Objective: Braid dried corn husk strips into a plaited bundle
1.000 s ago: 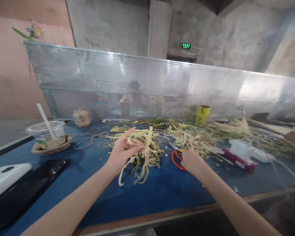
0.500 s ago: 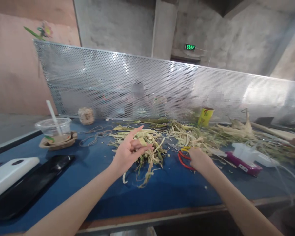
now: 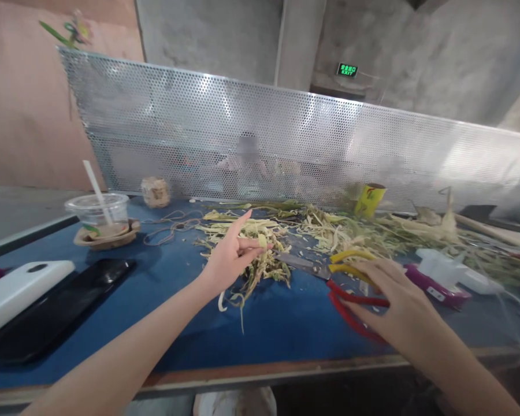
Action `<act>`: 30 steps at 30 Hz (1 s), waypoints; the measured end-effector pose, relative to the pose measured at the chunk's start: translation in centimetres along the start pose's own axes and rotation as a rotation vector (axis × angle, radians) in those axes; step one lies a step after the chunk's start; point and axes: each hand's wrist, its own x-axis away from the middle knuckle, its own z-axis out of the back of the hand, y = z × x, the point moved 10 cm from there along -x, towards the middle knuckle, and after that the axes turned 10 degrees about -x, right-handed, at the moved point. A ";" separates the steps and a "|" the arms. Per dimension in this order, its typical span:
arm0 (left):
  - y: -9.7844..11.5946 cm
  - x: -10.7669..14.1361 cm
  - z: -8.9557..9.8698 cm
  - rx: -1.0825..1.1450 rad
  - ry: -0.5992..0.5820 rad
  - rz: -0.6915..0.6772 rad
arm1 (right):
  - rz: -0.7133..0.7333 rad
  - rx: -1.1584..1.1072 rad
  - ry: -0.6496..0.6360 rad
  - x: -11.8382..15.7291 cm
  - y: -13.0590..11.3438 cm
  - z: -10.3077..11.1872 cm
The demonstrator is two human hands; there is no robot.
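Observation:
Between the thumb and fingers of my left hand (image 3: 227, 257) is a small pale yellow-green plant piece (image 3: 262, 240), with the index finger stretched out. My right hand (image 3: 390, 294) has its fingers in the handles of a pair of scissors (image 3: 323, 270), one handle yellow and the other red. The scissor blades point left, their tips close to my left fingertips. Beneath and behind my left hand lies a pile of shredded plant strips (image 3: 268, 268) on the blue table (image 3: 286, 329).
More dry strips (image 3: 351, 234) spread to the right, near a yellow can (image 3: 370, 200) and a purple power strip (image 3: 435, 288). At left are a plastic cup (image 3: 97, 216), a white phone (image 3: 26, 289) and a black phone (image 3: 65, 309). A perforated metal screen (image 3: 190, 127) stands behind.
The scissors have been lifted, and their blades have come over beside my left fingers. My right hand has moved right and spread across the handles. The camera view has shifted slightly.

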 end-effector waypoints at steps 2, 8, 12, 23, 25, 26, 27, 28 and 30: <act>0.1 -0.1 -0.1 0.047 -0.012 -0.011 | 0.000 -0.012 -0.042 0.2 -0.7 -0.3; 0.4 -0.1 0.0 0.135 -0.012 0.003 | -0.060 -0.029 -0.101 0.6 -0.5 -0.9; 0.8 -0.1 -0.2 0.150 -0.026 -0.003 | -0.075 -0.025 -0.113 0.5 -0.7 -1.1; 1.2 0.2 -0.6 0.170 -0.090 -0.047 | -0.086 -0.027 -0.155 0.6 -1.2 -1.7; 1.2 0.1 -0.5 0.161 -0.091 -0.041 | -0.072 -0.004 -0.150 0.9 -1.1 -1.4; 1.2 0.1 -0.5 0.157 -0.094 -0.038 | -0.067 0.010 -0.146 1.0 -1.0 -1.3; 1.2 0.1 -0.6 0.156 -0.097 -0.035 | -0.064 0.023 -0.140 1.1 -1.0 -1.2; 1.2 0.1 -0.6 0.158 -0.099 -0.031 | -0.062 0.033 -0.130 1.1 -1.0 -1.1; 1.1 0.0 -0.5 0.164 -0.094 -0.024 | -0.063 0.042 -0.098 1.2 -0.9 -0.9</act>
